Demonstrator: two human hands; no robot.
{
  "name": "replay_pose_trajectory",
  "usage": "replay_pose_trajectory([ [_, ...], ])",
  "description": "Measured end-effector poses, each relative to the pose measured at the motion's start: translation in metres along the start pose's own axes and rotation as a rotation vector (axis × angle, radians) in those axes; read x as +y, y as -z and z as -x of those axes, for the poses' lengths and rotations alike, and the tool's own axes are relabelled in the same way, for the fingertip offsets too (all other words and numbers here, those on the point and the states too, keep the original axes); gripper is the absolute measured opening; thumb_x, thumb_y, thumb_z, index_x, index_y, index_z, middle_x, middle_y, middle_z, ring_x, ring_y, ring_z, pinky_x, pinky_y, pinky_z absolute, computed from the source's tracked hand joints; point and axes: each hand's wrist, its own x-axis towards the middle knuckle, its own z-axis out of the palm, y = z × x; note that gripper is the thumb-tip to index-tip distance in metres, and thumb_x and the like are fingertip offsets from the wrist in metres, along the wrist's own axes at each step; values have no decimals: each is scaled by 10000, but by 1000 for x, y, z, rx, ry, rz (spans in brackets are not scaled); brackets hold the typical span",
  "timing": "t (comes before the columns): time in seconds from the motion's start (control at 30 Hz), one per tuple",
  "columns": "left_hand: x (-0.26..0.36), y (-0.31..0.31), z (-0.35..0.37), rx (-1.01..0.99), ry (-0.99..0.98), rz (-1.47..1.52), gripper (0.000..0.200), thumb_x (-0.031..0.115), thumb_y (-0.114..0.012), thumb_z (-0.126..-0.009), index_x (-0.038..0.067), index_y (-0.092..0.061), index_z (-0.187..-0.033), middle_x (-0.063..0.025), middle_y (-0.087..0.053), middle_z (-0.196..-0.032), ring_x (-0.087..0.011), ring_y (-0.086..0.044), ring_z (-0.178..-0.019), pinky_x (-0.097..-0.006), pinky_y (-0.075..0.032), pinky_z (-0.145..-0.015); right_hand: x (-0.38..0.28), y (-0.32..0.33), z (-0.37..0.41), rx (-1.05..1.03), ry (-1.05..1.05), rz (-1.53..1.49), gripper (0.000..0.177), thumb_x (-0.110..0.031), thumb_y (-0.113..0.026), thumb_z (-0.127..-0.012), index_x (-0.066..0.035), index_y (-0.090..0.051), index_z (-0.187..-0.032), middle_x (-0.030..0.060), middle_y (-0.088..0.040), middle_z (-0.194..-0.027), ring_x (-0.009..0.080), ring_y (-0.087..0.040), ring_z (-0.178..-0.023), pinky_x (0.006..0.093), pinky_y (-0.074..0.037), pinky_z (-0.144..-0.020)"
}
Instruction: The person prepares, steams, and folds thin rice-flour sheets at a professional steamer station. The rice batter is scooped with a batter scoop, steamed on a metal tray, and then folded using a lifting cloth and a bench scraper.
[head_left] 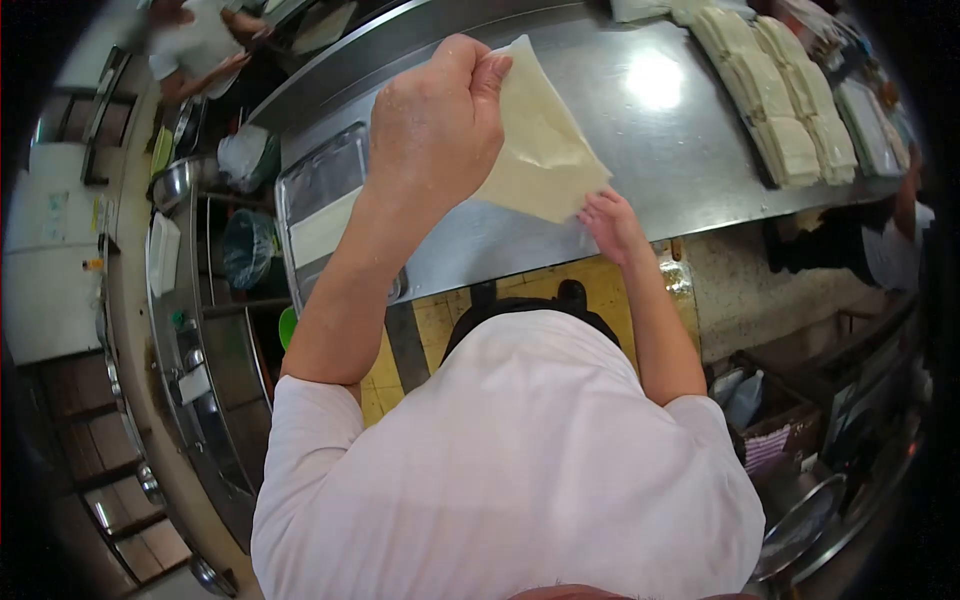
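A thin, floppy cream-coloured sheet [545,140], like rolled dough or bean curd skin, hangs stretched between my two hands above the metal table. My left hand [440,120] is raised close to the camera, its thumb and fingers pinched on the sheet's upper left edge. Lower down, near the table's front edge, my right hand [612,225] has its fingers closed on the opposite corner. Left of the sheet a metal tray [285,185] sits on the table, partly hidden behind my left forearm. A similar pale sheet [320,228] lies in it.
Folded pale stacks [780,110] lie at the table's [680,130] right end. Two other people stand nearby, one at the far left [205,50], another at the right edge [900,235]. A bin with a plastic liner [248,245] and a metal bowl [182,182] are at the left.
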Motion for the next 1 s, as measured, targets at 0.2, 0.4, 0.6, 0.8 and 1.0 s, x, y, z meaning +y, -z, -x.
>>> replay_pose_trajectory([
  [0.2, -111, 60, 50, 41, 220, 74, 263, 258, -588, -988, 27, -640, -874, -196, -656, -696, -440, -645, -687, -501, -493, -628, 29, -88, 3, -204, -146, -173, 444, -122, -636, -951, 6, -520, -1360, 122, -628, -1303, 249, -603, -1217, 428, -491, -1026],
  [0.4, -310, 72, 168, -8, 586, -46, 271, 286, -557, -991, 35, -648, -943, -239, -677, -806, -483, -642, -807, -543, -491, -701, 106, -177, -20, 14, -221, 304, 306, -86, -602, -977, 24, -607, -1263, 119, -686, -1180, 201, -678, -1041, 342, -545, -912],
  [0.6, -469, 54, 281, -72, 821, -98, 303, 326, -520, -1001, 56, -655, -978, -247, -693, -889, -486, -645, -858, -566, -487, -752, 196, -272, -75, 121, -392, 542, 255, -77, -592, -984, 27, -636, -1213, 84, -707, -1090, 146, -677, -935, 285, -538, -816],
  [0.8, -549, 50, 303, -37, 947, -18, 306, 343, -511, -1002, 81, -668, -1008, -235, -698, -933, -469, -648, -890, -553, -492, -771, 250, -304, -134, 152, -403, 689, 267, -63, -568, -984, 1, -645, -1232, 55, -698, -1002, 111, -640, -790, 261, -496, -667],
  [1.0, -586, 49, 280, -6, 957, -38, 309, 344, -499, -1003, 89, -669, -1031, -229, -702, -935, -470, -649, -891, -552, -492, -777, 268, -325, -175, 145, -365, 605, 321, -36, -524, -998, 27, -566, -1310, 114, -678, -1144, 180, -673, -977, 321, -543, -856],
])
